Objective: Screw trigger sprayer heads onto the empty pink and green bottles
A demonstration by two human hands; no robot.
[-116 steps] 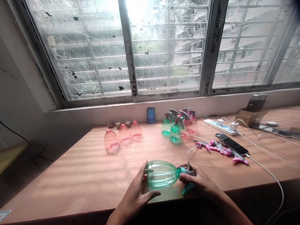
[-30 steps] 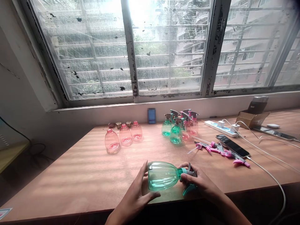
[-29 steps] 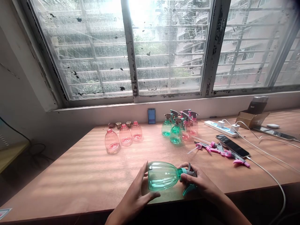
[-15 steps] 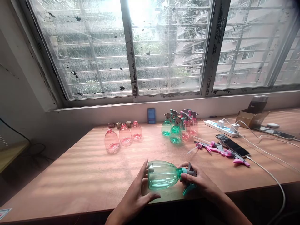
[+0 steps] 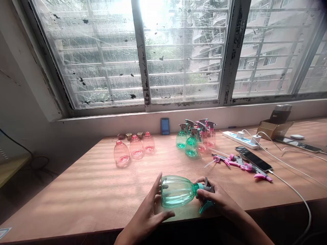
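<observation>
A clear green spray bottle (image 5: 176,191) lies on its side near the front edge of the wooden table (image 5: 89,190). My left hand (image 5: 149,212) cups the bottle's base and underside, fingers wrapped round it. My right hand (image 5: 217,199) is closed on the grey and teal spray head (image 5: 206,195) at the bottle's neck, its trigger pointing down.
Three capless pink bottles (image 5: 135,148) stand at the back left. Several assembled green and pink spray bottles (image 5: 195,137) cluster at the back middle. Loose pink spray heads (image 5: 240,165), a phone (image 5: 252,158) on a cable, a power strip (image 5: 240,139) and a cardboard box (image 5: 274,127) lie right.
Almost nothing differs. Both hands stay on the green bottle and its spray head; the bottle has shifted only slightly.
</observation>
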